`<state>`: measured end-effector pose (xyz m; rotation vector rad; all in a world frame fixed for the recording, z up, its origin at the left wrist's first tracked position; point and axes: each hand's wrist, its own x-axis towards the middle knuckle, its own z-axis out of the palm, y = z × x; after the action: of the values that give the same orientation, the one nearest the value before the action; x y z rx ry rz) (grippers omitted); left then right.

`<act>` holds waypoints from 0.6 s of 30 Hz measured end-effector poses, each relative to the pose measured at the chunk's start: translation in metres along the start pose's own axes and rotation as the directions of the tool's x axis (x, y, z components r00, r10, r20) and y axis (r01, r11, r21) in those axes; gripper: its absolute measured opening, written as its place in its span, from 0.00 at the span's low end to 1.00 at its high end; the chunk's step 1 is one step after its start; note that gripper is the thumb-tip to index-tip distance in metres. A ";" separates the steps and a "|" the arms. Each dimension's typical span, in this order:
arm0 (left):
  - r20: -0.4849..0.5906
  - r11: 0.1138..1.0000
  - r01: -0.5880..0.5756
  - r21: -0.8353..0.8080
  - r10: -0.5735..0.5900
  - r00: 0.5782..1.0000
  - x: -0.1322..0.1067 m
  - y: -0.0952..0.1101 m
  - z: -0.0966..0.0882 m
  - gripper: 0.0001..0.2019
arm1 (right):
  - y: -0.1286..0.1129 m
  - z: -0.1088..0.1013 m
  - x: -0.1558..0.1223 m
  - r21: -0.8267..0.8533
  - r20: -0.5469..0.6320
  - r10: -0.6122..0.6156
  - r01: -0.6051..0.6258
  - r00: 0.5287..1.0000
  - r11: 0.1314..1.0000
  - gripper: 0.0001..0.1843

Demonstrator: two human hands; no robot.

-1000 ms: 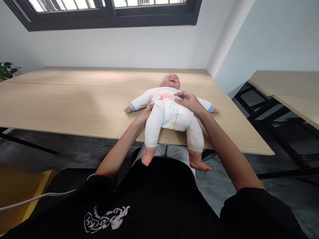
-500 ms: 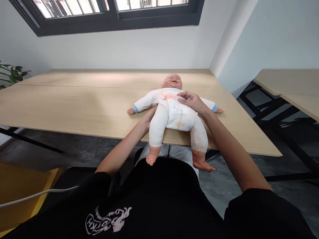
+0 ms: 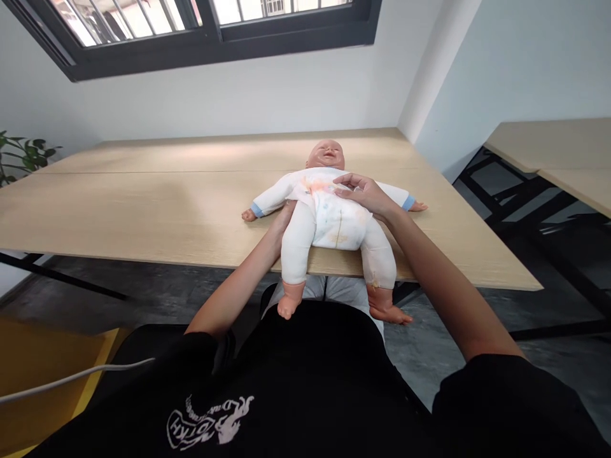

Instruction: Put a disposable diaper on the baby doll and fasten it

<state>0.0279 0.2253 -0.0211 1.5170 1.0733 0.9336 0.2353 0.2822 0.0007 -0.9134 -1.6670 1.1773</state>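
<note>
- Doll (image 3: 324,210) is laid on its back on the counter (image 3: 143,216), nearer the right end of the counter as seen from the head view, with its head pointed away from the wearer.
- Its arms are spread out to both sides, and its legs are extended over the near edge of the counter, so that both bare feet hang beyond it.
- A white suit (image 3: 329,216) with blue cuffs is worn by the doll, and orange staining is seen across its chest.
- The right grip (image 3: 363,193) is laid on the doll's upper body, with the fingers (image 3: 346,181) spread and slightly curved; the grip is apart and is not clamped on the suit.
- The left grip (image 3: 284,219) is pressed against the doll's side by the left thigh, but most of it is hidden, so whether it is apart or together cannot be told.
- Black short sleeves and a black shirt (image 3: 310,381) with a white print are seen below, and pale trousers (image 3: 329,289) are seen under the counter edge.
- A white cable (image 3: 81,378) is run across the lower left, above a yellow surface (image 3: 42,369).
- A second counter (image 3: 548,143) is placed at the right, over a grey floor (image 3: 429,337).
- A dark-framed window (image 3: 214,32) is set high in the wall (image 3: 229,95), and a green plant (image 3: 23,156) is seen at the far left.
</note>
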 end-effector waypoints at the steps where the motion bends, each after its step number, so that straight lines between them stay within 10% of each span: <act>1: 0.003 0.998 0.031 -0.049 -0.031 1.000 -0.003 0.002 0.002 0.36 | 0.000 0.000 0.000 -0.003 0.001 -0.003 0.003 1.000 1.000 0.29; 11: 0.167 0.892 0.326 -0.313 -0.286 0.943 -0.054 0.019 0.006 0.30 | 0.006 -0.004 0.006 -0.003 0.061 -0.051 0.051 0.997 0.999 0.32; 18: 0.144 0.898 0.261 -0.354 -0.224 0.964 -0.068 0.032 0.011 0.36 | -0.001 -0.003 0.001 -0.060 0.074 -0.036 0.040 0.997 0.997 0.29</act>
<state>0.0231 0.1545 0.0053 1.0779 0.9268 0.8212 0.2372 0.2840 0.0022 -0.8823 -1.7801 1.1508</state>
